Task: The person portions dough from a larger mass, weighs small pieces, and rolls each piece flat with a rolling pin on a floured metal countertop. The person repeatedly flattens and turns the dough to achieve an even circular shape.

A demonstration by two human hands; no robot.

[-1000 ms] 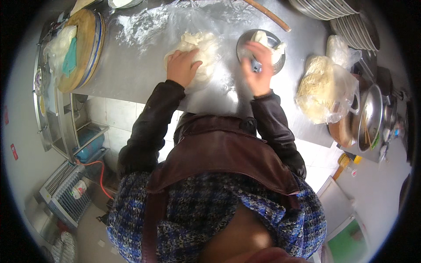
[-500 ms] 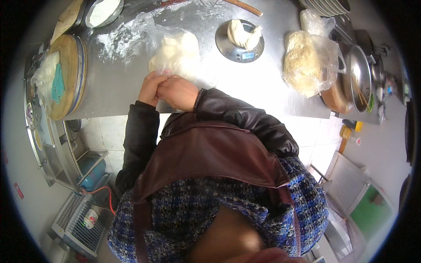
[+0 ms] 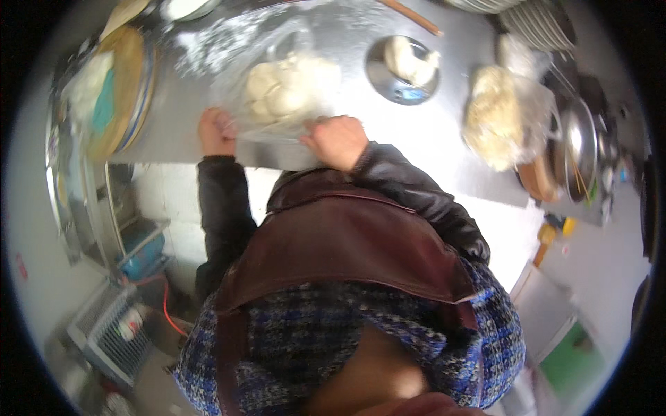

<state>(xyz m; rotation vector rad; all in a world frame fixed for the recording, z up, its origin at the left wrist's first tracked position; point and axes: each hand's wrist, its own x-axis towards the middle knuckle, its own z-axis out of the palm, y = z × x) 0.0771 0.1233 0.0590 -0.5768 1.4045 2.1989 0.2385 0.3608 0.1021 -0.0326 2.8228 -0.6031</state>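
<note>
A clear plastic bag with several pale lumps of dough in it lies near the front edge of the steel table. My left hand is closed on the bag's near left corner. At the near right corner, my right hand pinches the bag, fingers curled. The bag's mouth is spread between the two hands. To the right, a round kitchen scale carries a piece of dough. Motion blurs the picture somewhat.
Flour is scattered behind the bag. A wooden rolling pin lies at the back. Round boards stand at left. On the right are a bag of noodles, a metal bowl and stacked plates.
My hands were together at the bag's gathered near end. Now they are apart, left hand to the left, right hand to the right, and the bag is stretched wide. The view has shifted slightly.
</note>
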